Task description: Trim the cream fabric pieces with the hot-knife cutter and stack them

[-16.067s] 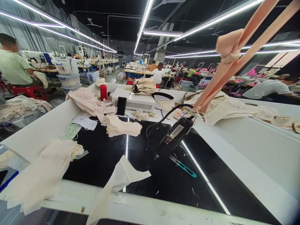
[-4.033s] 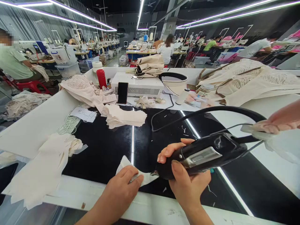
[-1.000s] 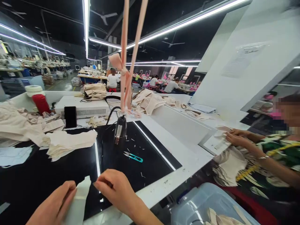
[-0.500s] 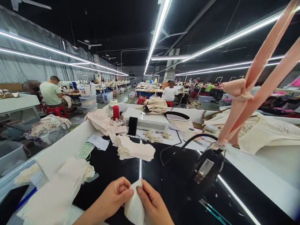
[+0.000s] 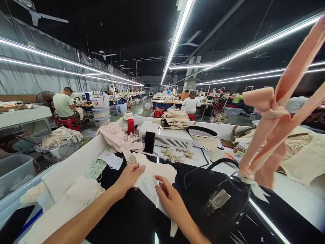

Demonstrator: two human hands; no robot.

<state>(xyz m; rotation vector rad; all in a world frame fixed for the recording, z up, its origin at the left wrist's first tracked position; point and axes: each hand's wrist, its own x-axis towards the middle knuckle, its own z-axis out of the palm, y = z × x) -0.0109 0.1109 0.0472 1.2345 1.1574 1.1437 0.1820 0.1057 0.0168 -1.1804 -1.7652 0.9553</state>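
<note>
A pale cream fabric piece (image 5: 148, 187) stretches between my two hands above the black tabletop. My left hand (image 5: 129, 177) pinches its far left end, close to the stack of cream fabric pieces (image 5: 162, 169). With curled fingers my right hand (image 5: 170, 200) grips the same piece along its right side. A loose tail of that fabric hangs out below my right palm. Part of the stack is hidden behind my left hand and the held piece.
A lamp-like device with a black cord and metal clip (image 5: 219, 201) stands right, below hanging pink straps (image 5: 266, 125). Left lie a cream fabric pile (image 5: 68, 203), green elastic cord (image 5: 96, 167) and a paper note (image 5: 111, 159). Behind are a phone (image 5: 149, 142) and a white box (image 5: 167, 135).
Both hands have moved forward from the near edge to the fabric stack, carrying the cream piece, which is now spread out rather than folded. The view has shifted slightly left.
</note>
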